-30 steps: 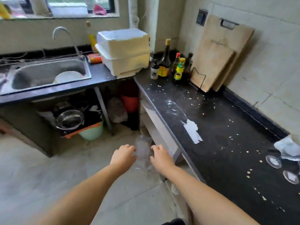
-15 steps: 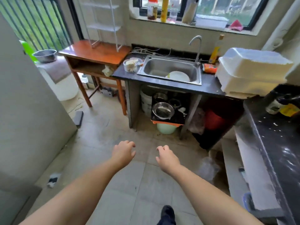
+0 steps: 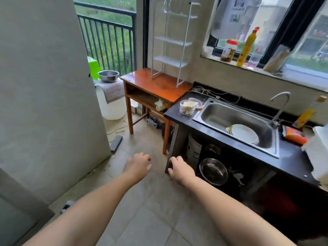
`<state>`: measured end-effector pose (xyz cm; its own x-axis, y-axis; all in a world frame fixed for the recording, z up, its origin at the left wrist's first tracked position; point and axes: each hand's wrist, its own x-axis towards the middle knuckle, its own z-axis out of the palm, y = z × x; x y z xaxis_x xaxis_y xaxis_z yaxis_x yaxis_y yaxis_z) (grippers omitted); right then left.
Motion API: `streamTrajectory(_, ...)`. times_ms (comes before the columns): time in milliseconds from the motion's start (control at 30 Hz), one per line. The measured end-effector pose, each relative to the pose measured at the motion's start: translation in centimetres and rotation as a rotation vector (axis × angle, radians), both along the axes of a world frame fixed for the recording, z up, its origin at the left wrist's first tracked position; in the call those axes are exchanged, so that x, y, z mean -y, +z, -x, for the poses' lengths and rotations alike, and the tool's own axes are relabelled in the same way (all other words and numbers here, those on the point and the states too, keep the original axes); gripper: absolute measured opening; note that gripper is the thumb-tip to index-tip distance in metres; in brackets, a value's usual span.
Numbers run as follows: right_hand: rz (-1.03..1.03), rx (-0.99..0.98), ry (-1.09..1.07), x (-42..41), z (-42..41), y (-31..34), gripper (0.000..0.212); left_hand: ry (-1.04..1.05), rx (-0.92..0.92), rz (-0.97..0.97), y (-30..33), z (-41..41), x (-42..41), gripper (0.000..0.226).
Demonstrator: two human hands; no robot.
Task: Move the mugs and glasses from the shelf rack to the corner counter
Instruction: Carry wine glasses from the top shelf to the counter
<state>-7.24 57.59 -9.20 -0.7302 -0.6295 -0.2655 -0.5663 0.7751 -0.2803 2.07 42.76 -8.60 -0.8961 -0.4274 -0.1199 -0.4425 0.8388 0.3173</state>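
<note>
The white wire shelf rack (image 3: 171,40) stands on an orange wooden table (image 3: 156,84) at the back, left of the sink. Its lower tiers look bare. A faint clear glass shape (image 3: 166,7) shows at its top tier, too blurred to be sure. My left hand (image 3: 138,166) and my right hand (image 3: 179,170) reach forward side by side over the floor tiles, well short of the rack. Both have loosely curled fingers and hold nothing. The corner counter lies outside the view to the right.
A steel sink (image 3: 236,121) with a white plate (image 3: 245,133) sits in the black counter on the right, with a glass bowl (image 3: 189,107) at its left end. A grey panel (image 3: 44,86) fills the left side. A white foam box (image 3: 319,153) is at the right edge.
My view has swung left, away from the corner counter with its two glasses, past the sink toward the rack. Both hands stay out in front, holding nothing.
</note>
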Motion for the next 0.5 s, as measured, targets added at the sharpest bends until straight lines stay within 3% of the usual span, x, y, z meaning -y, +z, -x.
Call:
streamTrajectory(300,0.054,-0.084,0.087,13.1,10.4,3.3,0.039,0.083,-0.122,-0.015,2.8,9.6,12.6,0.031)
streamTrajectory(500,0.176,-0.159,-0.022,25.5,18.1,7.1,0.034,0.031,-0.22,0.013,6.7,17.8,25.3,0.028)
